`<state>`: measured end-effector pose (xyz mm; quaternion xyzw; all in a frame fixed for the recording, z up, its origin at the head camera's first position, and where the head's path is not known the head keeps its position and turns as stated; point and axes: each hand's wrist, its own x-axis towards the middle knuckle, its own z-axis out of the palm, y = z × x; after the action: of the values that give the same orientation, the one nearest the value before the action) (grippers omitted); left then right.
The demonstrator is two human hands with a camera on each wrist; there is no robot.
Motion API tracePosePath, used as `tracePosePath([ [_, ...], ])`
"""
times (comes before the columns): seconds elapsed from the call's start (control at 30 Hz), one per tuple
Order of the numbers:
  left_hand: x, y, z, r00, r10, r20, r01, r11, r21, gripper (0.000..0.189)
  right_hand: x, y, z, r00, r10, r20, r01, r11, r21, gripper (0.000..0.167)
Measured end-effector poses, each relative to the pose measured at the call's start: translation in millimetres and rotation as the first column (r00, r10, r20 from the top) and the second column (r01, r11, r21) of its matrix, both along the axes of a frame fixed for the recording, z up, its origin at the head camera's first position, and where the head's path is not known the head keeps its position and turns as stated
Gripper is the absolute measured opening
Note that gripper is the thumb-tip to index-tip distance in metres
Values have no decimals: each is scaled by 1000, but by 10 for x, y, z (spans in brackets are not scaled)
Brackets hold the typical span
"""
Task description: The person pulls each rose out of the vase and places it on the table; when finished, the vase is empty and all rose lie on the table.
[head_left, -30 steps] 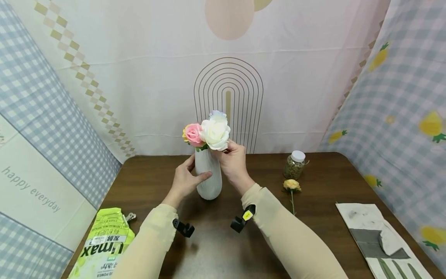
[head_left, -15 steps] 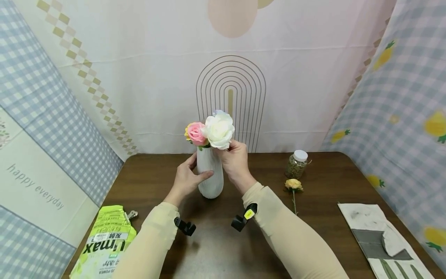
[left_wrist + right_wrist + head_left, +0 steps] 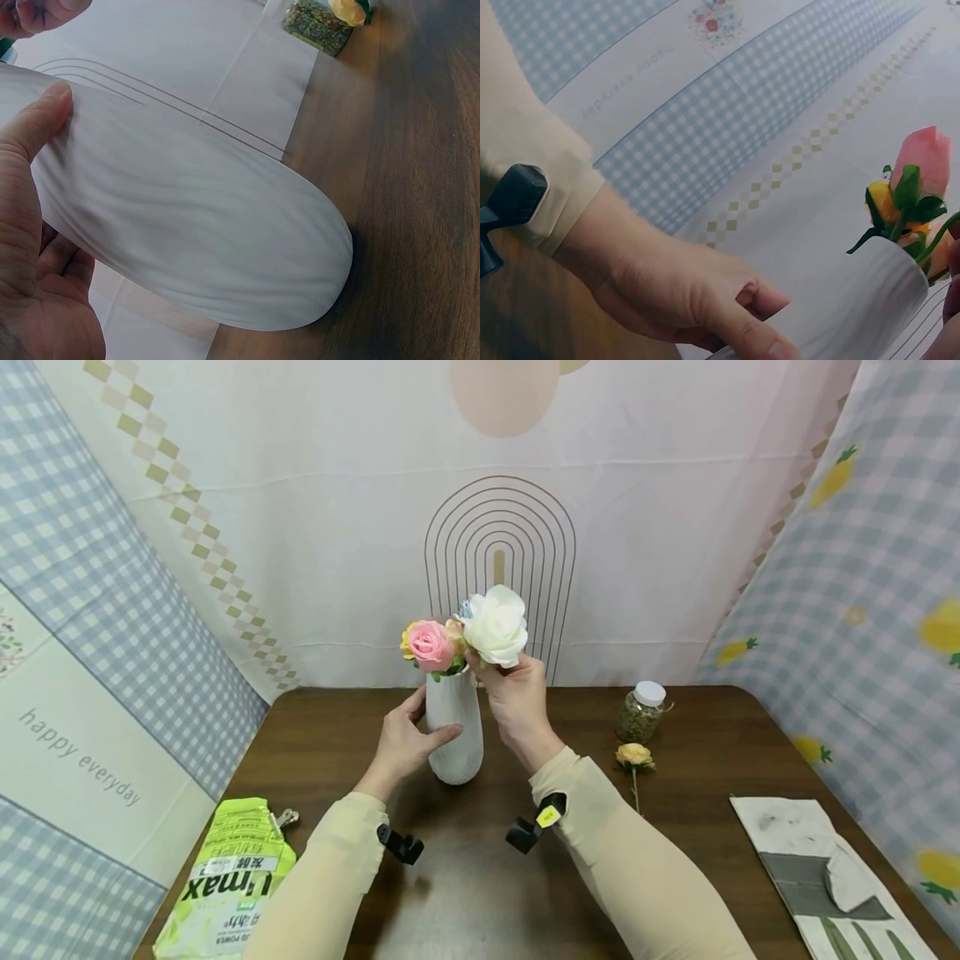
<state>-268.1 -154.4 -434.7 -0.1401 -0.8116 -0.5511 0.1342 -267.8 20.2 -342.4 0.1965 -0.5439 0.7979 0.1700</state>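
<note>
The left grip (image 3: 402,742) curls round a white vase (image 3: 459,706), probably fragile; toward one o'clock the right grip (image 3: 519,695) pinches a white rose (image 3: 496,625), likely light, best held underneath.

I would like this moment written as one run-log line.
left hand: grips white vase | right hand: holds white flower near vase mouth | pink flower: in vase | loose yellow flower: on table

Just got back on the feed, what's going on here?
A person's left hand grips a tall, wavy-ridged white vase. The right hand holds a large white flower, its stem end hidden, by the vase's mouth beside a pink rose standing in it. A yellow flower with a thin green stem lies on the brown wooden table.
</note>
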Motion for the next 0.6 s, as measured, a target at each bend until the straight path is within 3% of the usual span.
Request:
tracePosePath([
  [0.6,-8,-12,-12,1000,10,16,-11,1000,7,85,20,81,194,998,-50,-42,39,976,-216,11],
])
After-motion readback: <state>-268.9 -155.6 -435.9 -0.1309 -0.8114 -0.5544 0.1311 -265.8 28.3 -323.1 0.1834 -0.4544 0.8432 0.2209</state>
